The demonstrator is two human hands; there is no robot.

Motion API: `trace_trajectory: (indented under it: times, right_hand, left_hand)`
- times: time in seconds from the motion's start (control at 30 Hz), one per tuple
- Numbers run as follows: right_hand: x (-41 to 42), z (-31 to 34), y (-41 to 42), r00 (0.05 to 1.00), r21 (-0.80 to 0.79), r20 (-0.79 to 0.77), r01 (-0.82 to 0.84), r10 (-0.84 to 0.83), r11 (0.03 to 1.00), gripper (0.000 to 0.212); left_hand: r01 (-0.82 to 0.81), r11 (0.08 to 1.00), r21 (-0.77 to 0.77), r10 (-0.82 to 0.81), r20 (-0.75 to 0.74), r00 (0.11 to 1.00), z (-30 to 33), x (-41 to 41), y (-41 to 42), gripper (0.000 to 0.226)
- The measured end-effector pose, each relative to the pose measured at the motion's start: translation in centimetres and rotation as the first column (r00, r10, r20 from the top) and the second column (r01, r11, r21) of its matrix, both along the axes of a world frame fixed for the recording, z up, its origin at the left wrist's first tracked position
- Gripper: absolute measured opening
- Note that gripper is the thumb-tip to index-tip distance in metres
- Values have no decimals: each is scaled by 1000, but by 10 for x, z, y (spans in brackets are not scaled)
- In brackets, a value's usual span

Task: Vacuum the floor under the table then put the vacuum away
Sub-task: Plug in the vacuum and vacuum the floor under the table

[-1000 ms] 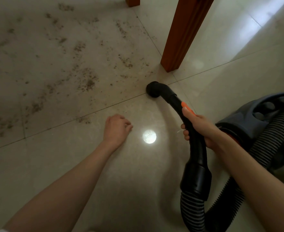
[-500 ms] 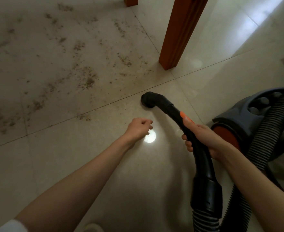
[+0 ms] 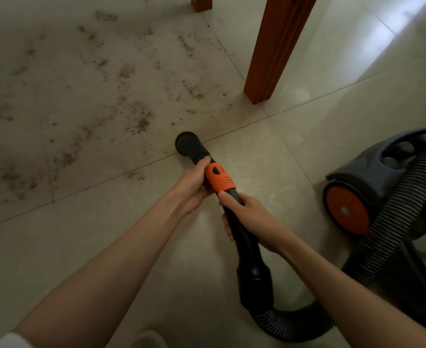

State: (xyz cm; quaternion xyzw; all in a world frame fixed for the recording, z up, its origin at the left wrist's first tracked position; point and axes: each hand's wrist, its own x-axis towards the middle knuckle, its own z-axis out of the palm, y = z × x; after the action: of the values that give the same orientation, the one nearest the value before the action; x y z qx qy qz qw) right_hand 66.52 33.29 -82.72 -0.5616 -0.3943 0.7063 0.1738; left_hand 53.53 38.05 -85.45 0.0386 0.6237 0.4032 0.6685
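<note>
The vacuuming looks to be just getting going: dirt [image 3: 139, 121] lies scattered thick over the floor [image 3: 320, 151] beside the table leg [image 3: 277, 49], and only the near tiles look clean. The nozzle [image 3: 188, 144] sits at the tile joint, right at the edge of the mess, mouth down toward the floor.

Both hands are on the wand [image 3: 242, 237]. The left hand [image 3: 191, 187] reaches in from the left and curls round it at the orange collar [image 3: 218, 178], thumb laid up toward the nozzle. The right hand [image 3: 249, 217] grips the black tube just behind the collar, thumb on top, fingers wrapped under. Both forearms stretch out forward and low, the person evidently crouched or bent over.

The hose [image 3: 387, 222] loops back from the wand to the vacuum [image 3: 372, 177], which stands on the floor to the right, well clear of the leg.

I'd say the next move calls for pushing the nozzle forward and left into the dirt, keeping it flat to the tile, and steering round the leg. Whether the left hand is adjusting the collar or only steadying, I cannot tell.
</note>
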Motion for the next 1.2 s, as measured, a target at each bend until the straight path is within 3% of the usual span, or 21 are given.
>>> trace_trajectory:
  times: [0.17,0.33,0.53,0.87,0.97,1.07,1.2]
  right_hand:
    - [-15,4,-25,975,-99,-132,-190,176,977,29]
    - [-18,3,-42,951,1,-36,-306,306,952,30]
    - [-14,4,-60,934,135,196,-326,298,936,29]
    - [23,8,-88,923,180,358,-215,140,960,28]
    - [25,9,-79,939,181,334,-144,77,973,29]
    - [18,12,-69,961,147,252,-157,116,977,34]
    - [-2,13,-65,957,99,145,-265,250,959,33]
  left_hand:
    - [-191,981,19,187,121,975,5,-33,-18,31]
    - [-134,991,-20,136,133,982,10,-46,-37,28]
    - [-81,994,-66,78,-55,995,23,-22,-51,35]
    - [169,985,-38,-170,-15,985,22,17,-71,47]
    - [267,964,-7,-267,-2,964,28,27,-67,41]
    - [206,979,-8,-205,-109,973,25,25,-62,32]
    - [-43,998,-37,30,-279,960,17,2,-68,22]
